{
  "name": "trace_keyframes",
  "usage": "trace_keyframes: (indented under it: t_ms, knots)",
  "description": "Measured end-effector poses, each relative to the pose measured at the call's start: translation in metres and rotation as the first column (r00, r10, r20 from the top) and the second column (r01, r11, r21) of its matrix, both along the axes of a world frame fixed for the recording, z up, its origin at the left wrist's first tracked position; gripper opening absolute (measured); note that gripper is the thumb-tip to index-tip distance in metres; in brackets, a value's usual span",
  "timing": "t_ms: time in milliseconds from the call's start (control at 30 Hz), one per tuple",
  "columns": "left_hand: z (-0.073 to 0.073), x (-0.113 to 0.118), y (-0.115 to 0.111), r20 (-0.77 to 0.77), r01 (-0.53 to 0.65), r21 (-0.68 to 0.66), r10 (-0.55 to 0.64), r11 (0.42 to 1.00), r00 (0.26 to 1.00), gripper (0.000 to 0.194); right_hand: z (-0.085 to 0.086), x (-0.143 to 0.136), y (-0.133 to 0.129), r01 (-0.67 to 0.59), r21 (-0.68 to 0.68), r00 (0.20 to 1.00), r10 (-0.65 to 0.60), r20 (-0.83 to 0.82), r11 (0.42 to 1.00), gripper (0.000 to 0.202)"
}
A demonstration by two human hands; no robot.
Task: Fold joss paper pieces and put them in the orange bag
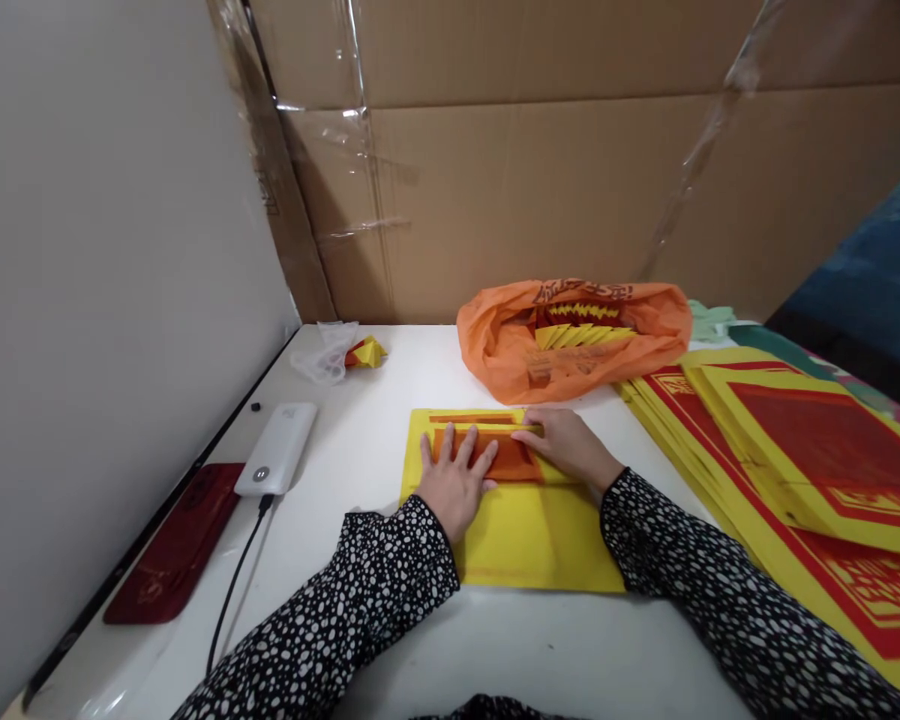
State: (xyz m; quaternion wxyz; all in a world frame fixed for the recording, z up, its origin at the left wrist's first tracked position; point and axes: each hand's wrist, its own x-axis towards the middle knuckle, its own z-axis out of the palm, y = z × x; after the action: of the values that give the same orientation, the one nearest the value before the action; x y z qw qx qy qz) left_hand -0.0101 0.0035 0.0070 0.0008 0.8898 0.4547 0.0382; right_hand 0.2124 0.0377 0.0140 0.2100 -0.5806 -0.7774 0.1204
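A yellow sheet of paper [536, 540] with orange-red patches lies on the white table in front of me, its far part folded over toward me. My left hand [454, 480] rests flat on the folded part, fingers spread across an orange patch. At the right end of the fold, my right hand [568, 443] pinches the paper's folded edge between thumb and fingers. Behind the sheet sits an orange plastic bag [495, 340], its mouth showing several folded yellow and red paper pieces [585, 335].
Stacks of yellow and red printed paper [817, 440] cover the right side. On the left are a white power bank [279, 450] with a black cable, a dark red phone [176, 545], and a clear plastic bag [326, 352] beside a small yellow-red folded piece [367, 352]. Cardboard [495, 200] stands behind.
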Motion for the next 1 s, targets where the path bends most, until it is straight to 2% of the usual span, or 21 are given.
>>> trace_keyframes:
  t_ms: [533, 633, 700, 800, 900, 1000]
  knots:
    - [0.001, -0.002, 0.003, -0.018, -0.015, -0.025, 0.015, 1.000, 1.000, 0.052, -0.003, -0.004, 0.004, 0.079, 0.029, 0.994, -0.081, 0.070, 0.996, 0.026]
    - [0.001, -0.002, 0.005, -0.020, -0.023, -0.024, 0.023, 0.999, 1.000, 0.051, 0.004, -0.004, 0.002, 0.085, 0.050, 0.992, -0.089, 0.091, 0.995, 0.021]
    - [0.001, -0.002, 0.005, -0.018, -0.022, -0.011, 0.021, 1.000, 1.000, 0.052, 0.015, -0.009, -0.007, 0.104, 0.157, 0.984, -0.125, 0.126, 0.982, 0.020]
    - [0.000, -0.004, 0.004, -0.032, 0.005, 0.011, -0.005, 1.000, 0.999, 0.059, 0.026, -0.024, -0.033, 0.034, 0.314, 0.980, -0.093, 0.177, 0.949, 0.036]
    - [-0.003, -0.006, 0.004, -0.054, 0.044, 0.034, -0.042, 0.998, 0.998, 0.070, 0.017, -0.044, -0.064, -0.165, 0.244, 0.971, 0.114, 0.211, 0.956, 0.052]
    - [-0.006, -0.008, 0.005, -0.047, 0.063, 0.059, -0.060, 0.996, 0.997, 0.080, -0.002, -0.056, -0.088, -0.190, 0.123, 0.963, 0.160, 0.217, 0.974, 0.078]
